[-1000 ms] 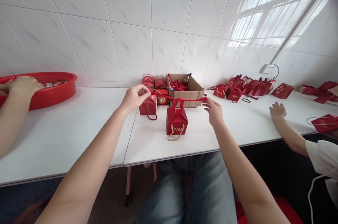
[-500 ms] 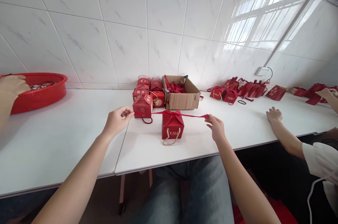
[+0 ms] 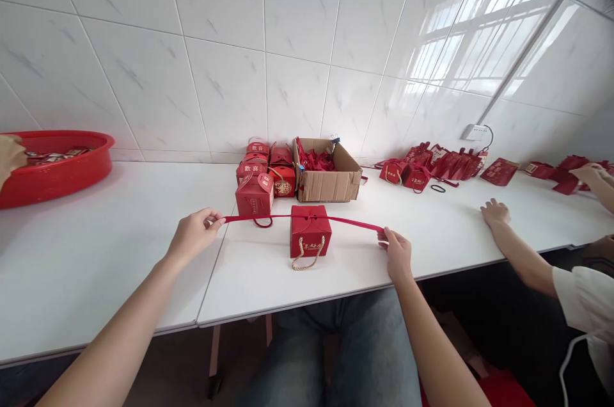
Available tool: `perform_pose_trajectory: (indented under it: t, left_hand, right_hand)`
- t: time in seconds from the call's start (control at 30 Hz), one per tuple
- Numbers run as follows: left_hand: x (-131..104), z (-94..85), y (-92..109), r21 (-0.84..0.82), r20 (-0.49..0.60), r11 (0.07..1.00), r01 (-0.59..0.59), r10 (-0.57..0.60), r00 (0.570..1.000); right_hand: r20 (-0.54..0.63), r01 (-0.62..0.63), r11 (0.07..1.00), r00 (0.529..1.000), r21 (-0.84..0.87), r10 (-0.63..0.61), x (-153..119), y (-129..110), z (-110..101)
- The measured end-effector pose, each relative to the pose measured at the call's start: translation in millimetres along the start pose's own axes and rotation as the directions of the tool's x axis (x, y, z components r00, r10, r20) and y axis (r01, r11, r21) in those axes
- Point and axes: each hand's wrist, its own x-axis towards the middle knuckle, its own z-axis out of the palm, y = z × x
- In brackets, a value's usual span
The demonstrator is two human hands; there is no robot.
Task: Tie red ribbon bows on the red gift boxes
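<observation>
A red box (image 3: 310, 242) with a gold rope handle stands near the table's front edge, its top flaps folded down. Through its top runs a red ribbon (image 3: 357, 223), stretched out nearly straight to both sides. My left hand (image 3: 197, 230) pinches the ribbon's left end, in front of a red box (image 3: 253, 199) with a dark red handle. On the right, my right hand (image 3: 396, 249) is closed on the other end. Neither hand touches the box.
Stacked red boxes (image 3: 283, 182) and a cardboard box (image 3: 330, 186) of red ribbons stand behind. A red basin (image 3: 71, 170) is at the left, with another person's hand (image 3: 9, 154). More red boxes (image 3: 415, 177) and a person's hand (image 3: 495, 211) are at the right.
Both my hands have moved apart and slightly nearer, drawing the ribbon longer. The box top looks flatter. The hand at the basin has shifted left in view.
</observation>
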Motion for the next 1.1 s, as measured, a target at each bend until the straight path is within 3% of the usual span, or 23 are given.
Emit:
perform_pose_trajectory:
  t: [0.13, 0.2, 0.27, 0.4, 0.47, 0.5, 0.57, 0.67, 0.83, 0.97, 1.1]
  left_hand:
    - [4.6, 1.2, -4.7, 0.025, -0.013, 0.999, 0.027, -0.026, 1.0]
    - [8.6, 5.2, -8.1, 0.056, 0.002, 0.997, 0.044, -0.044, 0.999]
    - [10.8, 11.1, -5.3, 0.083, -0.015, 0.996, -0.013, 0.014, 1.0]
    - [6.8, 29.0, 27.8, 0.058, -0.072, 0.964, -0.259, 0.263, 0.962]
    - [3.9, 41.1, 52.3, -0.034, 0.013, 0.949, -0.314, 0.315, 0.949]
    - [3.6, 48.1, 63.8, -0.073, 0.076, 0.941, -0.331, 0.337, 0.939]
    - [6.4, 63.8, 81.7, -0.116, 0.173, 0.927, -0.356, 0.372, 0.912]
    - [16.2, 89.7, 91.1, -0.157, 0.29, 0.92, -0.36, 0.391, 0.874]
    - [24.3, 120.2, 82.6, -0.266, 0.298, 0.916, -0.3, 0.374, 0.879]
    - [19.1, 122.8, 79.4, -0.37, 0.277, 0.888, -0.273, 0.386, 0.88]
    - [16.4, 119.8, 78.7, -0.483, 0.33, 0.866, -0.13, 0.318, 0.889]
  right_hand:
    - [0.006, 0.006, 1.0, 1.0, -0.027, -0.006, -0.9, 0.7, -0.5]
    - [0.054, 0.011, 0.998, 0.999, -0.065, -0.007, -1.3, -1.0, -0.1]
    - [0.133, 0.014, 0.994, 0.991, -0.113, 0.001, -1.9, -5.6, 1.3]
    - [0.186, 0.073, 0.982, 0.982, -0.177, -0.039, -8.7, -27.7, 11.5]
    - [0.205, 0.21, 0.953, 0.965, -0.218, -0.166, -16.6, -44.7, 23.8]
    - [0.254, 0.304, 0.925, 0.936, -0.23, -0.245, -21.4, -53.8, 32.0]
    - [0.418, 0.482, 0.854, 0.829, -0.197, -0.372, -31.2, -70.2, 51.5]
    - [0.596, 0.636, 0.759, 0.667, -0.141, -0.448, -42.2, -83.8, 80.6]
    - [0.671, 0.718, 0.675, 0.585, -0.168, -0.455, -44.9, -77.5, 103.8]
    - [0.755, 0.781, 0.61, 0.477, -0.13, -0.45, -43.3, -74.9, 102.5]
    - [0.834, 0.802, 0.596, 0.358, -0.044, -0.42, -42.2, -79.6, 101.1]
